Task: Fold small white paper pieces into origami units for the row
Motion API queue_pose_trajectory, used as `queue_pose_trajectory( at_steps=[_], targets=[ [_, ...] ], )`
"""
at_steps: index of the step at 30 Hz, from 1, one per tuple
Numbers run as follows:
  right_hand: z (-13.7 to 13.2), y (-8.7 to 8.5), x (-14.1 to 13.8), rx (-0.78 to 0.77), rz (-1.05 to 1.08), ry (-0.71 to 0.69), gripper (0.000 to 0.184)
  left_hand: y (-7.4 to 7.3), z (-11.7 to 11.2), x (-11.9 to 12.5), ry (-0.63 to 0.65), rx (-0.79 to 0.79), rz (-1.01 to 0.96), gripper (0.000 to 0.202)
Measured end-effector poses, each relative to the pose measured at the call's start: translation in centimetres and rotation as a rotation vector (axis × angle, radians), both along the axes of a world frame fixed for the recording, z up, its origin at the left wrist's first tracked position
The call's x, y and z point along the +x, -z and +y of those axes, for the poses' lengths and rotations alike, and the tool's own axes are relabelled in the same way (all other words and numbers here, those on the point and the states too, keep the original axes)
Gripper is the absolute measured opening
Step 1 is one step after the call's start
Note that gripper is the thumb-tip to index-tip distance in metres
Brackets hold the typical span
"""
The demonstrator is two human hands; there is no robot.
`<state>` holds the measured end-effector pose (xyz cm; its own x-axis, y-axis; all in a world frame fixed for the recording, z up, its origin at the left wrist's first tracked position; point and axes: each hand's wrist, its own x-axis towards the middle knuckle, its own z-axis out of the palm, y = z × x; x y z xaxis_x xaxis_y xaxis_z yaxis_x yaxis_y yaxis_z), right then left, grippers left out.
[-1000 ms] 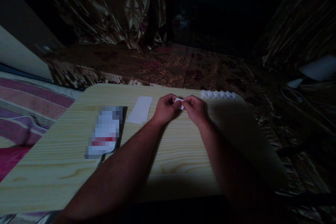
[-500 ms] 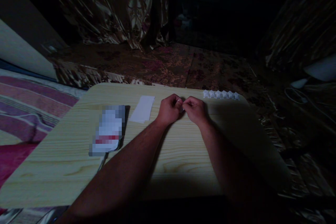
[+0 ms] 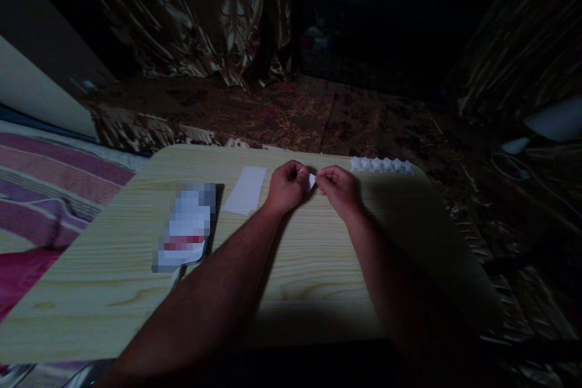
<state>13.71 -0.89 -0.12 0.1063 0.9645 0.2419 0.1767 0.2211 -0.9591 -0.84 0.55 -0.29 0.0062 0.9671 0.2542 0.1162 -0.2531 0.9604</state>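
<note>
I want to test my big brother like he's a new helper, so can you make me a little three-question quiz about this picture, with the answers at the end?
1. How many white star shapes sit in the row near the far edge of the table?
2. True or false: the flat white paper lies nearer to the right hand than to the left hand.
3. Pick one. What shows between the two hands?
A) a green pencil
B) a small white piece
C) a metal spoon

Key:
1. Six.
2. False; it lies on the left hand's side.
3. B.
</note>
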Motion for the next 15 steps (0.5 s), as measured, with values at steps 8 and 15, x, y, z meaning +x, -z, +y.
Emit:
queue_pose_trajectory(
  at_steps=[8,15],
  targets=[
    [0.0,0.0,-0.4,-0.002,0.058,-0.010,0.010,-1.2,-0.5,0.1,0.122,-0.025,-0.059,0.022],
    [-0.3,-0.1,-1.2,-0.042,0.114,-0.108,0.010,-1.3,-0.2,-0.4,0.184,-0.162,-0.241,0.016]
  ],
)
